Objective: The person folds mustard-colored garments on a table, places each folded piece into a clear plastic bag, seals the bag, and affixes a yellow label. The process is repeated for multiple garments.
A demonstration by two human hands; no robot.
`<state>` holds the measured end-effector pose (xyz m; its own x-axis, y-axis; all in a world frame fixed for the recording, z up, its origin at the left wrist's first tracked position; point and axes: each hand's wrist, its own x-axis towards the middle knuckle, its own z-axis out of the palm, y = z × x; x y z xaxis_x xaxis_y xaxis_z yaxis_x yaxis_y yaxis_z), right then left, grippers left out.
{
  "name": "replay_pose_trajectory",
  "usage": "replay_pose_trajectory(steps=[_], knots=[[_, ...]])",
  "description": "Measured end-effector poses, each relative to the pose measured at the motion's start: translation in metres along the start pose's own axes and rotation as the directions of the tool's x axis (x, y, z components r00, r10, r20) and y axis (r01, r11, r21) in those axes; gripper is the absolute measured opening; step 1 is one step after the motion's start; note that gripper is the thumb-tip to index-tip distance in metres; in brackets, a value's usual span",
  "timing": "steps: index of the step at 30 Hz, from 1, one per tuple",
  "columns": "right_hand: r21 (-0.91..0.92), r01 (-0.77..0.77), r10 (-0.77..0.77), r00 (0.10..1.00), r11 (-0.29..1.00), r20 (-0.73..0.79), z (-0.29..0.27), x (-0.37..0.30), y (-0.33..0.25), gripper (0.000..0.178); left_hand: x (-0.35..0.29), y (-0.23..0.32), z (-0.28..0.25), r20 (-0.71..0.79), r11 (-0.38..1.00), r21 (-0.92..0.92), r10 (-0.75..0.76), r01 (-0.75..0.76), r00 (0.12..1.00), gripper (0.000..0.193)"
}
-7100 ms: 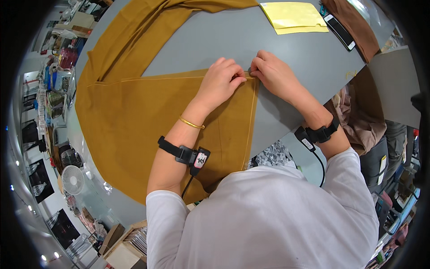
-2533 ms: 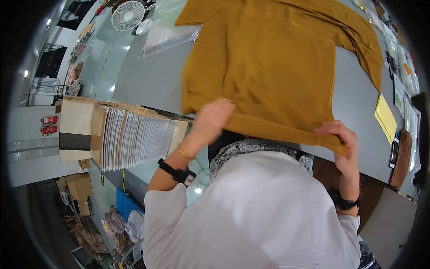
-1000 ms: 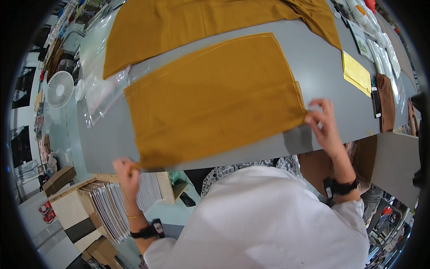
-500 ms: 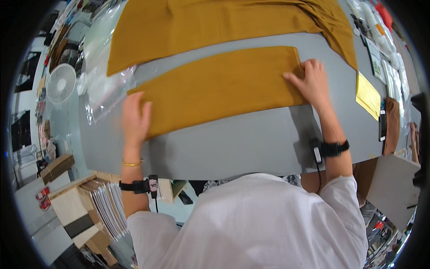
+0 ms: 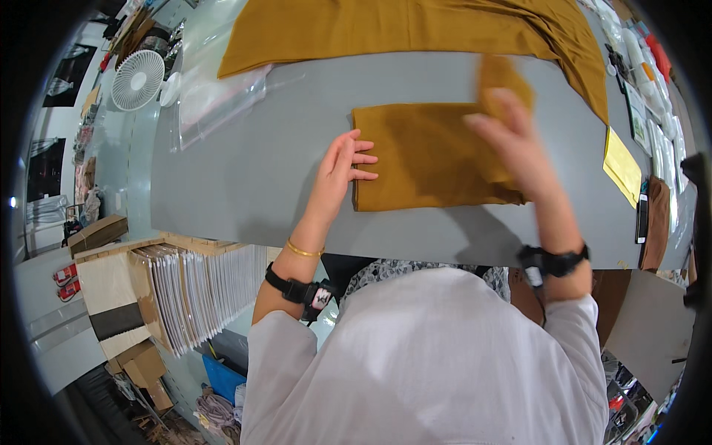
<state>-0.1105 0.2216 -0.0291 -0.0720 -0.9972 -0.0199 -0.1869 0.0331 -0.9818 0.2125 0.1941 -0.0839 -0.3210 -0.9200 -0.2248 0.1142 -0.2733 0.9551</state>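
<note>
A mustard-coloured cloth (image 5: 423, 159) lies folded into a short rectangle on the grey table in front of me. My left hand (image 5: 345, 162) rests at its left edge, fingers spread and lying partly on the fabric. At the opposite end, my right hand (image 5: 517, 141) is smeared by motion and has hold of the cloth's right end, which stands raised above the fingers and turned over toward the left. Farther back is a larger mustard piece of fabric (image 5: 386, 30), spread wide and bunched at its right side.
Clear plastic bags (image 5: 215, 111) lie at the table's left, near a white fan (image 5: 139, 80). Along the right edge are a yellow paper (image 5: 621, 167), a phone (image 5: 641, 219) and a brown cloth (image 5: 656, 222). A crate of upright white sheets (image 5: 200, 285) stands below left.
The long mustard strip is now shorter, its left part folded over to the right. My left hand has moved right with it. The strip's right end has been lifted by my right hand.
</note>
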Motion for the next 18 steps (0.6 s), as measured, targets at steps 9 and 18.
replay_pose_trajectory(steps=[9,18], knots=[[-0.457,0.2,-0.145,0.978,0.866,0.153,0.052,-0.011,0.02,0.041,0.02,-0.003,0.001,-0.029,0.969,0.248,0.004,0.004,1.0,0.052],[-0.435,0.488,-0.345,0.863,0.757,0.368,0.026,-0.012,0.065,0.039,0.003,-0.007,0.08,0.424,-0.008,0.902,0.199,-0.432,0.883,0.075]])
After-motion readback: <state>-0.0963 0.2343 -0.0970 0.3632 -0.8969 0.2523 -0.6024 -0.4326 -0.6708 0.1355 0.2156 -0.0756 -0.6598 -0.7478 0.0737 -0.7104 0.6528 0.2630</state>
